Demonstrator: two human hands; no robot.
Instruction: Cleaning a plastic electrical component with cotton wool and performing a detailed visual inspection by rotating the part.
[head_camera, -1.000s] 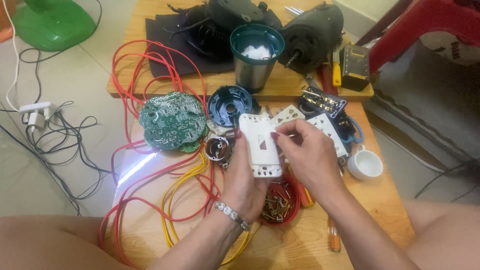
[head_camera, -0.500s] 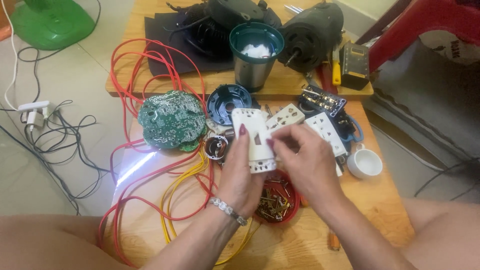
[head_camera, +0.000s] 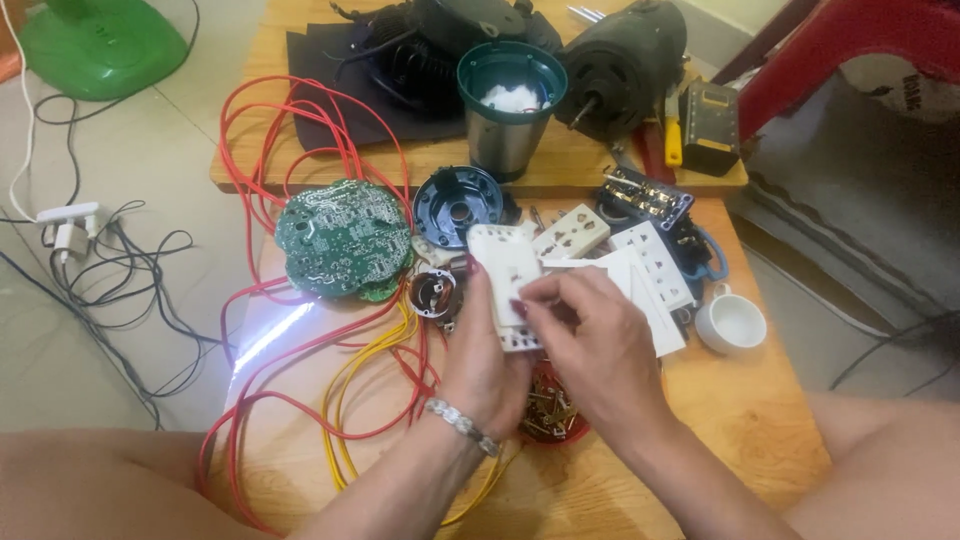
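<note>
Left hand (head_camera: 485, 365) closed around white socket plate (head_camera: 508, 283), holding it upright above the middle of the wooden table (head_camera: 760, 420); right hand (head_camera: 590, 345) fingers curled, pinching the plate's right edge; green circuit board (head_camera: 345, 240) lies to the left; white cup (head_camera: 730, 322) to the right; red wires (head_camera: 300, 130) loop far left; more white socket plates (head_camera: 650, 265) just behind the hands.

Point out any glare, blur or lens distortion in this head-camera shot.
Head view: a strip of hard white glare on the table's left edge washes out the wood grain; the hands, left hand and right hand, are slightly soft around the white socket plate; the wide lens stretches the frame's corners; elsewhere, even daylight.
</note>
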